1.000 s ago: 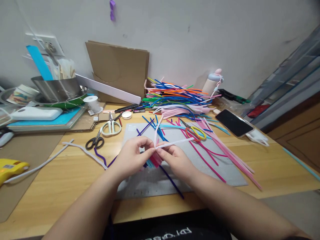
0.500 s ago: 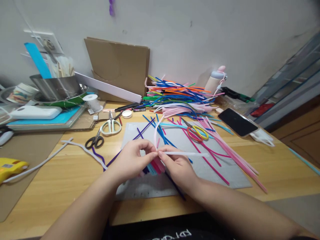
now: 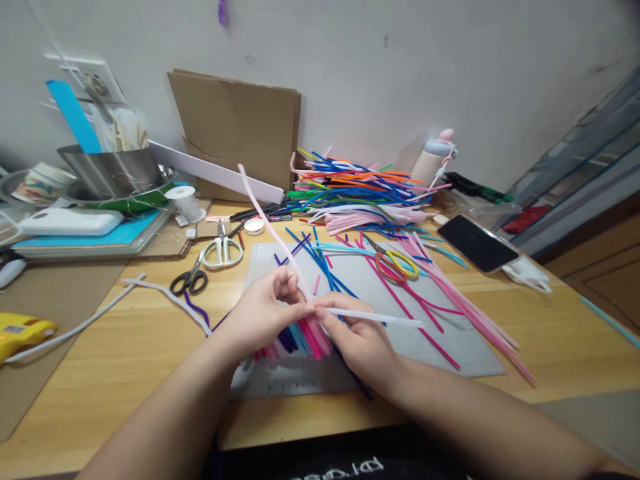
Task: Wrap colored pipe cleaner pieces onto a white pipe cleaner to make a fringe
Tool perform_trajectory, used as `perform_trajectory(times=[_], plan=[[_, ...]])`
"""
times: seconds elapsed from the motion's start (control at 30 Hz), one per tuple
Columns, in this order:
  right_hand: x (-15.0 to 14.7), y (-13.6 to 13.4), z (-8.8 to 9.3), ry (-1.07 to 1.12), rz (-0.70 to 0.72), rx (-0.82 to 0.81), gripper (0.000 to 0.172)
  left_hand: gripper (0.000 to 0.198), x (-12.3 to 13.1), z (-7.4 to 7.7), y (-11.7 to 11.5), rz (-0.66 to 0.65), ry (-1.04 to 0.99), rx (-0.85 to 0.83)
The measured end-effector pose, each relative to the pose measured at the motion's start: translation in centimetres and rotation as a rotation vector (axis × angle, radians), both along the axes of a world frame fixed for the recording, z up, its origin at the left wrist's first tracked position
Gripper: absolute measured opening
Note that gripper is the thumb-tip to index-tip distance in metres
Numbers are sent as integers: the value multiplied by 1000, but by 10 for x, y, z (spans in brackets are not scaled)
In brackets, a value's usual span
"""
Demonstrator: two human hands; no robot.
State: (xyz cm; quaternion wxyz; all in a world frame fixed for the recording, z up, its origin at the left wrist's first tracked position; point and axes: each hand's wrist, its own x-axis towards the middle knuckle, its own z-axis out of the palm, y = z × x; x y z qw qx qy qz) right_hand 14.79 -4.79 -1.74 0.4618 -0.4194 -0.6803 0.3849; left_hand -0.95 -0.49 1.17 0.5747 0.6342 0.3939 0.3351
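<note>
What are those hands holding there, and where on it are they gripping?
The left hand and right hand pinch a pale pink pipe cleaner at its middle, against the top of a bundle of short pink and blue pieces.

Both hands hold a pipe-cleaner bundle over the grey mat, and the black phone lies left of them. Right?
No. In the head view the black phone lies right of the left hand and right hand, which hold the pipe-cleaner bundle over the grey mat.

Both forearms reach forward and converge, the left hand [image 3: 263, 312] and right hand [image 3: 356, 337] meeting fingertip to fingertip, fingers curled in pinches.
</note>
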Motion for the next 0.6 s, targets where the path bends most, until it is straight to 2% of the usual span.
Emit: perform_trajectory(times=[0.17, 0.27, 0.47, 0.6], plan=[[1, 1, -4, -16, -3, 41, 15, 35, -2, -6, 5, -26, -33, -93], [-1, 5, -8, 37, -2, -62, 13, 32, -3, -11, 8, -19, -52, -133], [-6, 17, -12, 348, 52, -310, 15, 27, -5, -16, 11, -36, -14, -214], [-8, 17, -14, 409, 29, -375, 19, 29, -5, -14, 9, -22, -58, -281]])
